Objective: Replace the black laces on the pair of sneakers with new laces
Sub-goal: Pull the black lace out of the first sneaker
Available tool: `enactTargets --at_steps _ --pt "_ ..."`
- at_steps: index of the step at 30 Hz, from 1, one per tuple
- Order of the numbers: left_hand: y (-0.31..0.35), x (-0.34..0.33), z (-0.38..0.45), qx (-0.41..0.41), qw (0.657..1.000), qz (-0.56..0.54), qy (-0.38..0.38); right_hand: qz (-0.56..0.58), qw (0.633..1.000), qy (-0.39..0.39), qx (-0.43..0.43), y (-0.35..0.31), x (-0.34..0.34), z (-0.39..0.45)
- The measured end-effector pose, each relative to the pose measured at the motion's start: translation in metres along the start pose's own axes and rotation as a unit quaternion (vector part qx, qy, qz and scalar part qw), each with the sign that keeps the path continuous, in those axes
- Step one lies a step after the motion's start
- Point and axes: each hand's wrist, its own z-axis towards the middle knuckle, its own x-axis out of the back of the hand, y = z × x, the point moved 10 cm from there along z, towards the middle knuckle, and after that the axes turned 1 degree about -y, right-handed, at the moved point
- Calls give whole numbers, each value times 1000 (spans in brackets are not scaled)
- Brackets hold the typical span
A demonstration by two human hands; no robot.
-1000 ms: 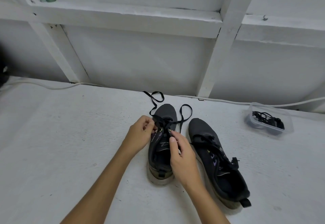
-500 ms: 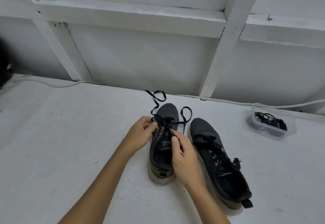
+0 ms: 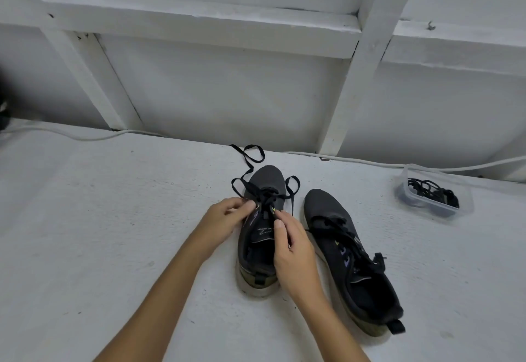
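Two dark sneakers stand side by side on the white surface, toes pointing away from me. The left sneaker [image 3: 267,185] has its black lace [image 3: 250,162] mostly pulled loose, with the ends trailing past the toe. My left hand [image 3: 225,219] pinches the lace at the shoe's left eyelets. My right hand [image 3: 290,250] pinches the shoe's right eyelet edge near the tongue. The right sneaker [image 3: 350,256] lies a little to the right, still fully laced in black.
A clear plastic tub [image 3: 461,205] holding dark laces sits at the far right. A white cable [image 3: 370,161] runs along the foot of the white framed wall [image 3: 227,100] behind the shoes.
Both hands stay at the left sneaker's eyelets with only small finger shifts. The loose lace loop beside the toe has shifted slightly.
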Motion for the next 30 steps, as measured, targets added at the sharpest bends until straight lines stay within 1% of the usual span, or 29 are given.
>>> enactTargets --at_steps 2,3,4,5,7,8,9,10,12,13,14,15,16,17,18,20,21,22,23,24,25,26,27,28,30 --pt "10 -2 -1 -53 998 15 28 -2 1000 0 0 0 0 0" --pt "13 1 0 -66 996 28 58 -1 1000 0 0 0 0 0" --pt "14 8 0 -62 993 29 100 1 1000 -1 -1 0 -1 -1" --pt "11 21 1 -45 987 2 157 1 1000 -1 -1 0 -1 -1" --pt "0 50 -3 -8 956 -133 262 -1 1000 0 -3 0 0 -1" --pt "-6 60 -4 3 943 -174 283 -2 1000 0 -5 1 0 -1" --pt "-7 63 -3 6 948 -170 268 -3 1000 -2 -6 1 0 -1" --pt "-5 56 0 5 966 -136 220 -4 1000 -3 -9 1 0 -1" --pt "-1 25 1 2 995 -52 89 -3 1000 -3 -11 1 -1 -1" --pt "2 9 -2 -12 999 -27 42 -4 1000 -2 -10 1 -1 -1" --pt "5 -1 -4 -36 999 -13 23 -5 1000 -2 -9 1 -1 0" --pt "8 -4 -4 -57 998 2 32 -5 1000 -3 -8 0 -1 -1" --pt "9 -1 -3 -67 996 16 60 -4 1000 -4 -8 0 -1 -1" --pt "10 10 -2 -65 992 16 109 -4 1000 -4 -8 0 0 -1" --pt "8 27 -1 -50 983 -6 179 -3 1000 -3 -8 0 0 -1" --pt "-2 65 -6 -11 947 -105 303 -3 1000 -5 -9 0 -1 -1" --pt "-9 75 -7 7 937 -139 321 -4 1000 -5 -9 0 -1 -1" --pt "-11 73 -4 19 946 -139 291 -6 1000 -5 -8 0 -1 -1" --pt "-11 61 0 24 967 -112 228 -6 1000 -4 -8 0 -1 -1" --pt "-10 41 2 25 986 -75 146 -6 1000 -1 -7 0 0 -1" --pt "-8 19 1 19 997 -38 72 -6 1000 0 -5 0 0 0" --pt "-3 4 -1 0 999 -12 30 -7 1000 0 -4 0 0 0" --pt "1 -3 -2 -26 999 2 28 -8 1000 -1 -4 0 -1 0" --pt "6 -3 -1 -50 997 10 52 -7 1000 -2 -4 0 0 -1" --pt "14 11 0 -76 989 1 130 -4 1000 -2 -4 0 0 -1"
